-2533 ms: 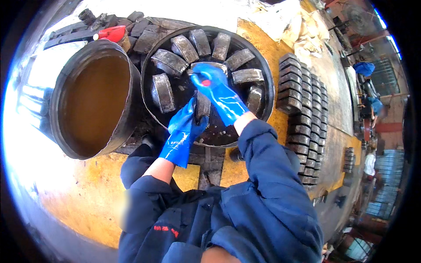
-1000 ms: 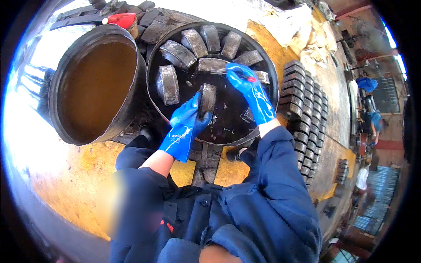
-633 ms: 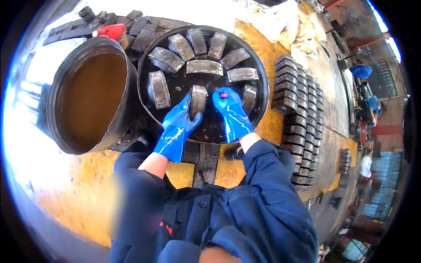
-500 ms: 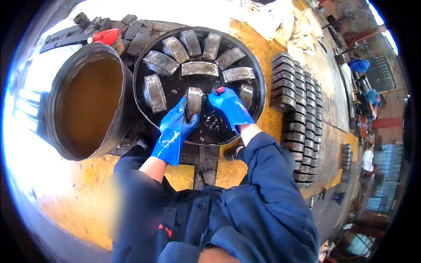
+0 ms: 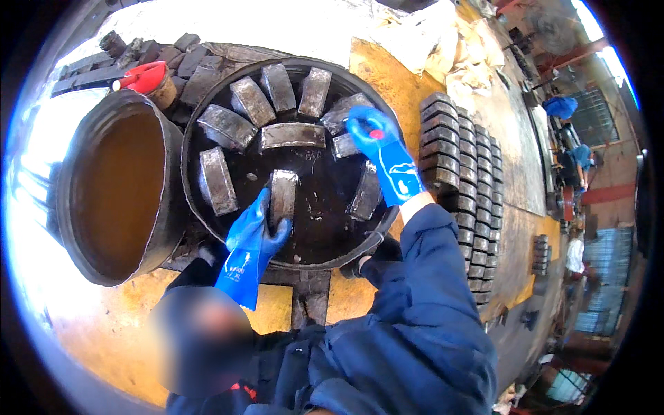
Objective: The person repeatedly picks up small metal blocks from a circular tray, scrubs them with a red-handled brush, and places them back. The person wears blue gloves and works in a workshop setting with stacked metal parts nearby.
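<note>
My left hand (image 5: pixel 254 236), in a blue rubber glove, grips the near end of a curved grey metal block (image 5: pixel 283 192), which stands inside a wide round dark pan (image 5: pixel 189 181). My right hand (image 5: pixel 382 144), gloved alike, is closed and raised over the pan's right side. A small red piece (image 5: pixel 376 134) shows in its grip; the rest is hidden, so its kind cannot be made out. Other curved metal blocks (image 5: pixel 293 135) lie about the pan, several forming an arc along its far rim. Small pale flakes dot the dark pan bottom.
Left of the pan stands a large tub (image 5: pixel 173 187) of brown liquid. Behind it are a red scoop-like thing (image 5: pixel 144 77) and dark bricks (image 5: pixel 203 75). Rows of dark blocks (image 5: pixel 440 146) stand at the right. Crumpled pale sacking (image 5: pixel 472 55) lies beyond; another person (image 5: pixel 582 163) is far right.
My right hand has moved away from the held block, up and toward the pan's far right. My left hand keeps its hold. The view has shifted, so the pan sits lower and further left.
</note>
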`<action>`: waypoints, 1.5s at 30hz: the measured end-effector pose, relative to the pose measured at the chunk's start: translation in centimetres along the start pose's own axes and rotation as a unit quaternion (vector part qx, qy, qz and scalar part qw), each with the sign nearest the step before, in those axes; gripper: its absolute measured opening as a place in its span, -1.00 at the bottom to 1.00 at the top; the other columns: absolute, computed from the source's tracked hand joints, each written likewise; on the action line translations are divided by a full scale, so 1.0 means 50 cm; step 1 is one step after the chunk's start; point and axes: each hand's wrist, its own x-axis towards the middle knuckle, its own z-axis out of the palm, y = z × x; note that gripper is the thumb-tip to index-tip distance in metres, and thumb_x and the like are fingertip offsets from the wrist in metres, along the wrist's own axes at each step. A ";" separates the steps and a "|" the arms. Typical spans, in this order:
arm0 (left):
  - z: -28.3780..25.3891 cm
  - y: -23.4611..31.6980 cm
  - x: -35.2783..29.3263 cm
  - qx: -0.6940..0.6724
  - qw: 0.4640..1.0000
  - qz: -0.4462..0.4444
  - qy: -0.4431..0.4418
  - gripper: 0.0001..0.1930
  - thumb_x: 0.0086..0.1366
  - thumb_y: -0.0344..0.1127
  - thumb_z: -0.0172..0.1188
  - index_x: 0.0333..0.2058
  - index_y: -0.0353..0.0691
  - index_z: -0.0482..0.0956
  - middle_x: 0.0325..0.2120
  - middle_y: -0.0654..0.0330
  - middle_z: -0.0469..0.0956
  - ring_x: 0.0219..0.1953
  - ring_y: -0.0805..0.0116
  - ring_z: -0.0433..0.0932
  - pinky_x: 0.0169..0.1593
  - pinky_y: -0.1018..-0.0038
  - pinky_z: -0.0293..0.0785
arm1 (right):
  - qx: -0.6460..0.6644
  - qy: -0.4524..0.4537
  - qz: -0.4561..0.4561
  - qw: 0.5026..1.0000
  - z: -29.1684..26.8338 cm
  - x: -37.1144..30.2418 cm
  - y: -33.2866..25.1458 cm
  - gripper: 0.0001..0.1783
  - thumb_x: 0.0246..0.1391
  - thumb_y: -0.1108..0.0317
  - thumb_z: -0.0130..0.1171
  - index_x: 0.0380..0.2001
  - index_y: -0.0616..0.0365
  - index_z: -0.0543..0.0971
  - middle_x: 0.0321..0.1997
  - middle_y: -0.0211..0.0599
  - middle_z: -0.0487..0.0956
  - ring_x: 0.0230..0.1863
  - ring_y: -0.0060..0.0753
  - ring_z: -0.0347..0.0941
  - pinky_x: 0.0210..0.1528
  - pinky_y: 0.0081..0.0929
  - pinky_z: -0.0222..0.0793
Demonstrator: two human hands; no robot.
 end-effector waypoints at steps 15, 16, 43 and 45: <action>0.004 -0.009 0.008 0.043 0.999 -0.028 -0.013 -0.15 0.29 -0.02 0.33 0.43 -0.33 0.25 0.09 -0.30 0.60 0.10 -0.21 0.64 0.18 0.11 0.56 | -0.032 0.101 0.133 0.985 0.075 0.015 -0.028 -0.86 0.17 0.28 0.40 -0.29 0.10 0.75 -0.28 -0.19 0.75 -0.26 -0.28 0.70 -0.17 -0.34 0.59; 0.007 -0.015 0.004 0.042 0.999 -0.027 -0.013 -0.15 0.29 -0.02 0.33 0.43 -0.33 0.25 0.09 -0.30 0.60 0.10 -0.21 0.64 0.18 0.11 0.56 | 0.021 0.017 0.097 0.995 0.067 0.002 -0.077 -0.85 0.15 0.29 0.43 -0.26 0.10 0.74 -0.19 -0.16 0.76 -0.19 -0.24 0.72 -0.12 -0.34 0.62; 0.011 -0.015 0.001 0.033 0.999 -0.018 0.004 -0.14 0.26 -0.03 0.35 0.44 -0.27 0.26 0.04 -0.27 0.64 0.06 -0.22 0.66 0.12 0.09 0.58 | -0.187 0.029 0.018 0.982 0.050 0.037 -0.071 -0.79 0.13 0.20 0.39 -0.24 0.05 0.75 -0.18 -0.11 0.75 -0.12 -0.03 0.71 0.00 -0.20 0.62; 0.004 -0.003 0.005 0.023 0.999 -0.022 -0.007 -0.14 0.26 -0.02 0.35 0.44 -0.28 0.26 0.04 -0.27 0.64 0.06 -0.20 0.66 0.12 0.11 0.59 | -0.224 -0.056 -0.036 0.972 0.039 0.015 -0.103 -0.82 0.12 0.18 0.37 -0.27 -0.01 0.74 -0.23 -0.12 0.73 -0.16 0.03 0.69 -0.10 -0.14 0.61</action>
